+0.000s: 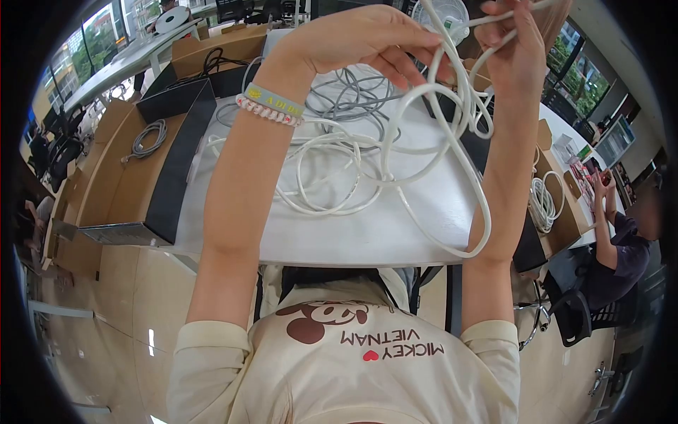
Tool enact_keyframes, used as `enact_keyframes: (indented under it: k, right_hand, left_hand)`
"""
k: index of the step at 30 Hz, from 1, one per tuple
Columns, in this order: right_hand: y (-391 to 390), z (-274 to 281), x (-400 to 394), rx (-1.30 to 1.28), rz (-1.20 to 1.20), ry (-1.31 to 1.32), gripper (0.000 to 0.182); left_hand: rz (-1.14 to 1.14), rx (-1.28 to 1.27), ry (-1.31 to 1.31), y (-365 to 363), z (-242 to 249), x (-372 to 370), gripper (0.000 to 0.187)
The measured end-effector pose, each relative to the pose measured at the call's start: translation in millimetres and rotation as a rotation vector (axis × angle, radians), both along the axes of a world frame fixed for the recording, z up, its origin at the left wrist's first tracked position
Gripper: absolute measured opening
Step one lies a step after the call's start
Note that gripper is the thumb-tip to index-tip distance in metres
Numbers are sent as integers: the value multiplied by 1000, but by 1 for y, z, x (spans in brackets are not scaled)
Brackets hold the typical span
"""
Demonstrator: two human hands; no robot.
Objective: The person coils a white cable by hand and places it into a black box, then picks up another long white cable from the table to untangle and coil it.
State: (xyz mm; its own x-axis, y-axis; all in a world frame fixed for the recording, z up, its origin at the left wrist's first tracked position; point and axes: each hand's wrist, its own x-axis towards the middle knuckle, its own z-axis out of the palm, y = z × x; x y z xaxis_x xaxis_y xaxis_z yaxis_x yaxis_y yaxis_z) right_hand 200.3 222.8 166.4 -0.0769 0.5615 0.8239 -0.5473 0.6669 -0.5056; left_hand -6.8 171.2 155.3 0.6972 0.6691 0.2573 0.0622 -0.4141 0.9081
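A long white cable (478,205) hangs in tangled loops from my raised hands, and more of its coils lie on the white table (339,240). My left hand (388,42), with a grey wristband and a beaded bracelet on its wrist, has its fingers closed on the cable where several strands cross. My right hand (514,39) is higher and further right, its fingers curled around strands of the same cable. Behind the white coils, a tangle of grey cable (346,95) rests on the table.
An open box (116,184) on the left holds a coiled grey cable (146,139). Another box (201,60) behind it has black cables. At right, a box (558,230) contains coiled white cable (544,201). A white fan (452,14) stands at the back. A person (625,247) sits at right.
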Motion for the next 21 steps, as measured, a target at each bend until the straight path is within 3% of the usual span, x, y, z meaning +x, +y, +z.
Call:
enact_keyframes:
  k: [4, 6, 8, 9, 10, 12, 14, 16, 20, 21]
  right_hand:
    - [-10, -5, -17, -89, 21, -180, 33]
    - [-14, -7, -25, -154, 0, -229, 33]
    - [-10, -11, -29, -256, -145, -470, 30]
    - [-6, -15, -30, -306, -291, -590, 37]
    - [0, -18, -29, -308, -291, -589, 37]
    - [1, -20, -28, -144, -52, -775, 32]
    - [1, -28, -34, -207, -114, -784, 33]
    - [6, -37, -37, -223, -142, -1096, 31]
    - [15, -42, -40, -178, -291, -1449, 21]
    - [27, -55, -42, 61, -431, -1438, 24]
  left_hand:
    - [72, 60, -124, 9, -4, 0, 34]
    - [282, 329, -336, -8, -7, 9, 29]
    - [402, 312, -231, 7, -1, -5, 27]
    - [428, 331, -213, 1, 4, -9, 28]
    - [455, 348, -195, -4, 6, -14, 29]
    - [414, 444, -284, 4, 6, -18, 36]
    - [562, 610, -418, -3, -1, -19, 43]
    - [521, 540, -351, 6, 5, -33, 52]
    - [483, 410, -159, -9, 12, -41, 39]
    - [433, 413, -95, -10, 13, -43, 36]
